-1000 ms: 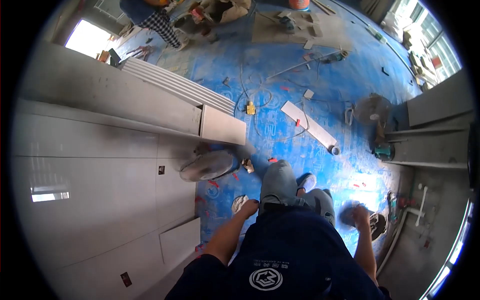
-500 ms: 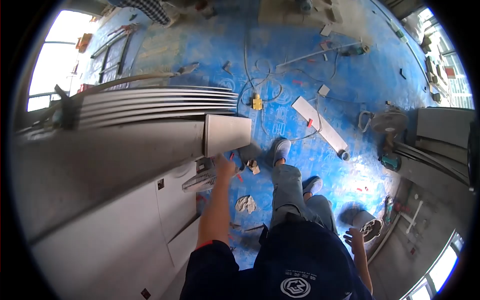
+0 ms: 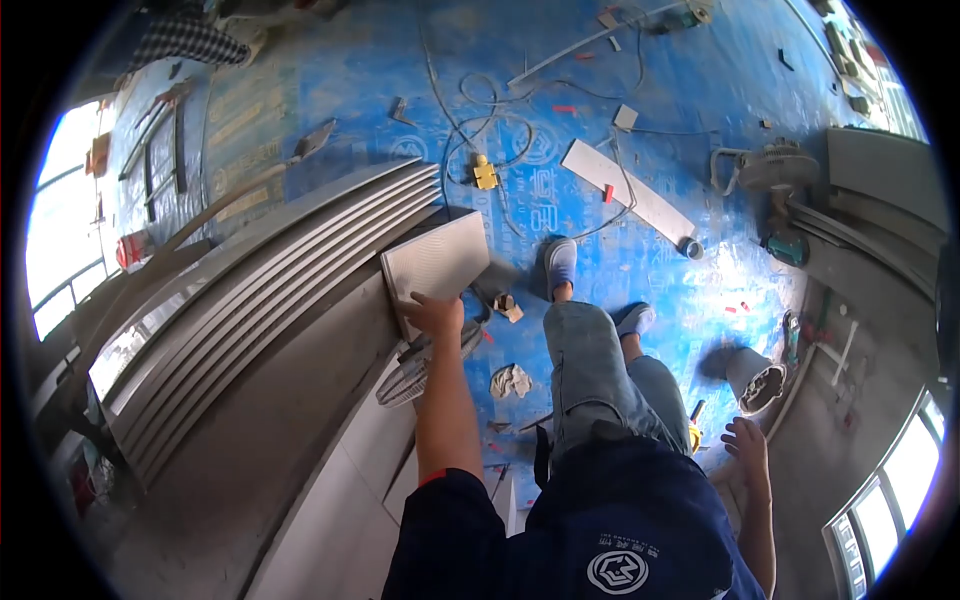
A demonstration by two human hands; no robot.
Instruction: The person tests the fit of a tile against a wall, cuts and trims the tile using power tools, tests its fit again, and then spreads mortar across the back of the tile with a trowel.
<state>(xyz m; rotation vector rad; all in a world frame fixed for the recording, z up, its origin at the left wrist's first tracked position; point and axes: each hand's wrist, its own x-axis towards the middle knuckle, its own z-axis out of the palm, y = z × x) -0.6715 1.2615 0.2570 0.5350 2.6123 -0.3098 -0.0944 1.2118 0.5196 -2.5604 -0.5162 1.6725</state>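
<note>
Head cam's got the left hand [image 3: 435, 315] gripping the near edge of a tilted pale board [image 3: 440, 256], probably to steady it, beside stacked panels [image 3: 290, 265] at the left edge of the blue floor [image 3: 540, 220], with the right hand [image 3: 745, 447] empty, fingers loosely spread near a bucket [image 3: 752, 378].

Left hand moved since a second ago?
Yes. Forward and left: it was just right of the crumpled wad on the floor; now the left hand is beyond it, at the pale panel.
</note>
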